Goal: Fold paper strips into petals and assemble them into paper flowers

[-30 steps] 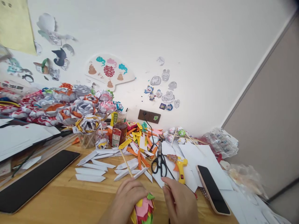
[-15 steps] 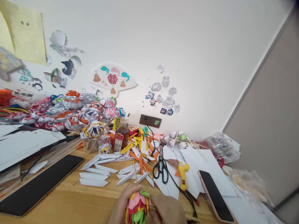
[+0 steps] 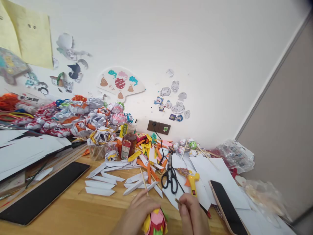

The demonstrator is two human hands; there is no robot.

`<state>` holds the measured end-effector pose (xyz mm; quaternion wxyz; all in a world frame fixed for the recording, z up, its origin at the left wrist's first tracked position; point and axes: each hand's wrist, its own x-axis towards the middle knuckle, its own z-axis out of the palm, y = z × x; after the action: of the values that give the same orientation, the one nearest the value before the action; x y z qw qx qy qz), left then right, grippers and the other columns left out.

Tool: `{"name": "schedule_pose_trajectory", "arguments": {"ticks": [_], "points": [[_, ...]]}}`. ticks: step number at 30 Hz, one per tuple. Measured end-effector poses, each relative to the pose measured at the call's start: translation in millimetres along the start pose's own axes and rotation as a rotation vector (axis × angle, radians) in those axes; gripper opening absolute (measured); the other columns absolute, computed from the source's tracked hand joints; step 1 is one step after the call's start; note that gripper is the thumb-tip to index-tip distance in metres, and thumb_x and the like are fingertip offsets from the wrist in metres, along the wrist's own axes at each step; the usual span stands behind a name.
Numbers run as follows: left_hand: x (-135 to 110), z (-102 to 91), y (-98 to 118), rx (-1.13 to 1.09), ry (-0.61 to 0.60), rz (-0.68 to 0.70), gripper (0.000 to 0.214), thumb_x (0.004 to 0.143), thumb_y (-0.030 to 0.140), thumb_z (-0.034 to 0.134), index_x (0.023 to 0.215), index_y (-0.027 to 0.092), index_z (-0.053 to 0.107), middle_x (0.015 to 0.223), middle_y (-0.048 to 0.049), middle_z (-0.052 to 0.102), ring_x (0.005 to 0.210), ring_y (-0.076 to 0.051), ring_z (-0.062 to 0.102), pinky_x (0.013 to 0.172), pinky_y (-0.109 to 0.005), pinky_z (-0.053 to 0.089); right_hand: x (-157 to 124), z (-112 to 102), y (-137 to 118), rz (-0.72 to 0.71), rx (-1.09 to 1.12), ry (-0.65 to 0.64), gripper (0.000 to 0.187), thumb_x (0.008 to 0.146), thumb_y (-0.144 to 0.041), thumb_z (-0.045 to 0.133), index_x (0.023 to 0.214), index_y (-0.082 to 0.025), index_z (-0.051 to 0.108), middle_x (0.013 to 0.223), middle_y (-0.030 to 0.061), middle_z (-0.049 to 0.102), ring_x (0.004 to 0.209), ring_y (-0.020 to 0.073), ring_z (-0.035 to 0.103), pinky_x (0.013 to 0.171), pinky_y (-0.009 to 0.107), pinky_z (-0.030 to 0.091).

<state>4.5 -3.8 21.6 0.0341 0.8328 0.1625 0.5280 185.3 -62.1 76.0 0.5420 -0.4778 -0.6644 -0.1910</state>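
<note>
My left hand [image 3: 139, 213] is closed around a folded-paper flower [image 3: 156, 222] with pink, yellow, red and green petals, low at the bottom of the view. A thin wooden stick [image 3: 143, 179] points up and away beyond its fingers; I cannot tell whether it joins the flower. To the right, my right hand [image 3: 193, 213] pinches a thin stick, whose brownish tip [image 3: 178, 201] sticks out to the left, apart from the flower. The rest of that stick is hidden in the fingers. Just beyond this hand lie black-handled scissors [image 3: 170, 179] and a yellow glue gun [image 3: 193, 182].
Folded white paper strips [image 3: 100, 187] and a pile of orange and yellow pieces [image 3: 146, 151] lie ahead. A bottle [image 3: 128, 143] stands beside finished paper flowers [image 3: 93, 120]. A black tablet [image 3: 46, 192] lies left, a phone [image 3: 227, 207] right. The glue gun's cord crosses white sheets.
My right hand has drawn away from the flower to the right with the thin stick. My left hand and the flower have shifted right, and the hand now covers its upper left side.
</note>
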Motion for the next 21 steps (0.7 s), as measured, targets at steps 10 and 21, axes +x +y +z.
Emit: {"name": "schedule_pose_trajectory", "arguments": {"ticks": [10, 21], "points": [[-24.7, 13.6, -5.9, 0.128, -0.171, -0.070, 0.089, 0.056, 0.019, 0.071, 0.137, 0.021, 0.037, 0.109, -0.0103, 0.070, 0.104, -0.031, 0.064, 0.093, -0.042, 0.052, 27.4, -4.1, -7.8, -0.416, 0.231, -0.232, 0.021, 0.099, -0.019, 0.039, 0.084, -0.019, 0.054, 0.067, 0.0007, 0.063, 0.056, 0.0115, 0.061, 0.052, 0.019, 0.048], [10.9, -26.5, 37.6, 0.000, -0.354, -0.254, 0.097, 0.057, 0.030, 0.076, 0.141, 0.028, 0.027, 0.116, -0.0089, 0.065, 0.108, -0.030, 0.060, 0.101, -0.044, 0.043, 29.8, -7.5, -3.0, -0.339, 0.393, -0.387, 0.032, 0.101, -0.038, 0.041, 0.080, -0.019, 0.055, 0.071, 0.0000, 0.061, 0.062, 0.0093, 0.060, 0.057, 0.016, 0.046]]}}
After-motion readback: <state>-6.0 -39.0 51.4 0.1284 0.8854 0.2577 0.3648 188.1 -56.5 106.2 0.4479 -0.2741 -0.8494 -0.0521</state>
